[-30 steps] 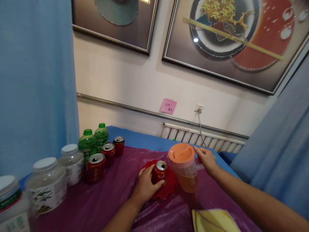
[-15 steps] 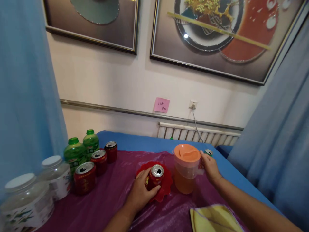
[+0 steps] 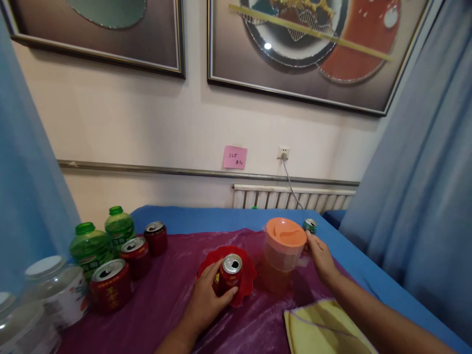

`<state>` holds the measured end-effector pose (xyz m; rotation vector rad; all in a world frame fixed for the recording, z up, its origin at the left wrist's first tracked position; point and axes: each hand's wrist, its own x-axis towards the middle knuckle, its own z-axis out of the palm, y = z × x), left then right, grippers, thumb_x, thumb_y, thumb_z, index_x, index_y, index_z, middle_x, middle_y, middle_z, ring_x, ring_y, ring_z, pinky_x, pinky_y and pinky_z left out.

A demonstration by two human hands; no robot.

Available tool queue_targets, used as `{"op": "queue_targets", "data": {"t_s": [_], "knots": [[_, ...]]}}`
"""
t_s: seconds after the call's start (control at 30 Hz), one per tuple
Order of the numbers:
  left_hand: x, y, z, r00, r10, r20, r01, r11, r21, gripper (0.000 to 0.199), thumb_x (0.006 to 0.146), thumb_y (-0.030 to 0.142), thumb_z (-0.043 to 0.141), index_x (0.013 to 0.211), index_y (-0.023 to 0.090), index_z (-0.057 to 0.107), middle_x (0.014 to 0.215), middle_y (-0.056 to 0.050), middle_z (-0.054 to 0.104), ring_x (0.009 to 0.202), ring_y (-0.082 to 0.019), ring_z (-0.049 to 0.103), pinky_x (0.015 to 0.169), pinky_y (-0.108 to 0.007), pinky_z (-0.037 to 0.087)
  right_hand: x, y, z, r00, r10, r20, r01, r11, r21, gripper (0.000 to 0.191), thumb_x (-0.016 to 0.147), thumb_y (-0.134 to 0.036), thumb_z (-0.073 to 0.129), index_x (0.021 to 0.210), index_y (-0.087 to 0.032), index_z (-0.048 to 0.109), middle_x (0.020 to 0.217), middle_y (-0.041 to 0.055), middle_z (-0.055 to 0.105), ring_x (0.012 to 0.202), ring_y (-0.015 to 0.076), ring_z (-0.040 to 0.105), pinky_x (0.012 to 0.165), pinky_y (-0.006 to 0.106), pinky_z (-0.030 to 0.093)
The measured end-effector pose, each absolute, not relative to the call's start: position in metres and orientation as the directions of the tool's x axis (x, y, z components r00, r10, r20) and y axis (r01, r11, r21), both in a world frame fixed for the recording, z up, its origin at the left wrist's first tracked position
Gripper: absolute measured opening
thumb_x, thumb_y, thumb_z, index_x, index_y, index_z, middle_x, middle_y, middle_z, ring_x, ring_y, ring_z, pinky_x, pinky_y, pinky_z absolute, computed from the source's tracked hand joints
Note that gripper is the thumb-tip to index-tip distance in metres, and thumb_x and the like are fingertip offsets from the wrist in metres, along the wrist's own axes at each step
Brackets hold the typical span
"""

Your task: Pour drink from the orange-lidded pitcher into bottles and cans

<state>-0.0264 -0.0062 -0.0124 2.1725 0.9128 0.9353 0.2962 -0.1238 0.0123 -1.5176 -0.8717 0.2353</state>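
Observation:
My left hand (image 3: 208, 297) is wrapped round a red drink can (image 3: 230, 278) with its tab hole open on top. The can stands upright in a red scalloped dish (image 3: 248, 265). To the right, my right hand (image 3: 320, 255) is closed at the handle side of a clear plastic pitcher (image 3: 282, 255). That pitcher has an orange lid (image 3: 285, 232) and amber liquid in its lower part. It is upright, a little apart from the dish. Most of the handle is hidden behind my fingers.
At the left stand several red cans (image 3: 112, 285), two green bottles (image 3: 91, 248) and clear jars (image 3: 55, 290) with white lids. A folded yellow cloth (image 3: 328, 327) lies at front right. Behind the pitcher is a green can (image 3: 309, 225). Purple sheeting (image 3: 165, 290) covers the blue tabletop (image 3: 206, 216).
The view has shifted, so most things sit further left in it. Both hands keep their holds on the can and the pitcher, with little other visible change.

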Motion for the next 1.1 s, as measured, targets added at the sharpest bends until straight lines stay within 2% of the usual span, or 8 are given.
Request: {"op": "queue_targets", "data": {"t_s": [0.13,0.23,0.33,0.4,0.53,0.73,0.9,1.1], "knots": [[-0.027,-0.005,-0.01,0.516,0.77,0.375,0.351,-0.59,0.727,0.062,0.071,0.03,0.073,0.131,0.022,0.058,0.134,-0.01,0.066,0.124,-0.03,0.061,0.109,-0.049,0.047,0.287,-0.138,0.017,0.763,0.348,0.545,0.542,0.116,-0.832,0.042,0.09,-0.061,0.049,0.096,-0.02,0.059,0.097,0.0093,0.064,0.096,0.0273,0.061,0.088,0.043,0.049],[-0.027,-0.005,-0.009,0.51,0.766,0.392,0.353,-0.602,0.716,0.063,0.07,0.03,0.074,0.13,0.023,0.058,0.133,-0.01,0.067,0.124,-0.03,0.062,0.108,-0.049,0.048,0.257,-0.158,0.021,0.562,0.13,0.817,0.796,0.185,-0.577,0.037,0.088,-0.041,0.06,0.118,-0.02,0.054,0.128,0.0151,0.054,0.126,0.0316,0.05,0.107,0.054,0.037],[-0.026,-0.006,-0.009,0.517,0.754,0.406,0.346,-0.618,0.706,0.061,0.069,0.031,0.075,0.128,0.025,0.06,0.13,-0.008,0.069,0.121,-0.03,0.064,0.106,-0.048,0.05,0.207,-0.168,0.016,0.313,0.397,0.862,0.831,0.325,-0.452,0.047,0.088,-0.024,0.062,0.133,-0.026,0.049,0.134,0.0136,0.053,0.129,0.0306,0.05,0.107,0.053,0.04],[-0.026,-0.007,-0.01,0.518,0.751,0.41,0.338,-0.62,0.709,0.062,0.068,0.033,0.076,0.127,0.024,0.06,0.129,-0.009,0.07,0.12,-0.031,0.065,0.107,-0.048,0.051,0.173,-0.163,0.008,0.233,0.622,0.747,0.799,0.315,-0.512,0.058,0.085,-0.022,0.065,0.139,-0.03,0.046,0.139,0.0124,0.054,0.131,0.0314,0.05,0.108,0.052,0.042],[-0.027,-0.005,-0.012,0.547,0.73,0.41,0.266,-0.616,0.742,0.071,0.068,0.041,0.079,0.133,0.024,0.055,0.135,-0.009,0.067,0.124,-0.03,0.063,0.108,-0.046,0.051,0.126,-0.133,-0.006,0.272,0.825,0.495,0.672,0.205,-0.711,0.081,0.07,-0.025,0.077,0.144,-0.025,0.045,0.143,0.0134,0.056,0.131,0.0363,0.052,0.111,0.055,0.041],[-0.027,0.005,-0.023,0.548,0.689,0.474,0.189,-0.654,0.732,0.073,0.069,0.041,0.076,0.136,0.027,0.052,0.132,-0.007,0.069,0.115,-0.03,0.069,0.103,-0.042,0.055,0.113,-0.104,0.006,0.429,0.864,0.264,0.491,0.023,-0.871,0.086,0.063,-0.024,0.078,0.143,-0.018,0.048,0.135,0.0131,0.062,0.126,0.0332,0.056,0.108,0.049,0.043],[-0.029,0.008,-0.027,0.639,0.644,0.421,0.154,-0.643,0.75,0.086,0.065,0.041,0.081,0.144,0.03,0.046,0.141,-0.009,0.063,0.122,-0.033,0.065,0.106,-0.047,0.052,0.117,-0.114,0.024,0.445,0.84,0.31,0.477,0.071,-0.876,0.06,0.06,-0.023,0.081,0.117,-0.022,0.065,0.112,0.0065,0.071,0.105,0.0288,0.066,0.097,0.043,0.051],[-0.037,0.011,-0.034,0.71,0.599,0.369,0.129,-0.626,0.769,0.098,0.061,0.054,0.084,0.148,0.032,0.043,0.149,-0.01,0.055,0.134,-0.037,0.054,0.112,-0.052,0.044,0.155,-0.169,0.024,0.387,0.826,0.411,0.508,0.182,-0.842,0.06,0.065,-0.024,0.077,0.123,-0.022,0.061,0.117,0.0074,0.07,0.106,0.027,0.066,0.096,0.041,0.052]]}}
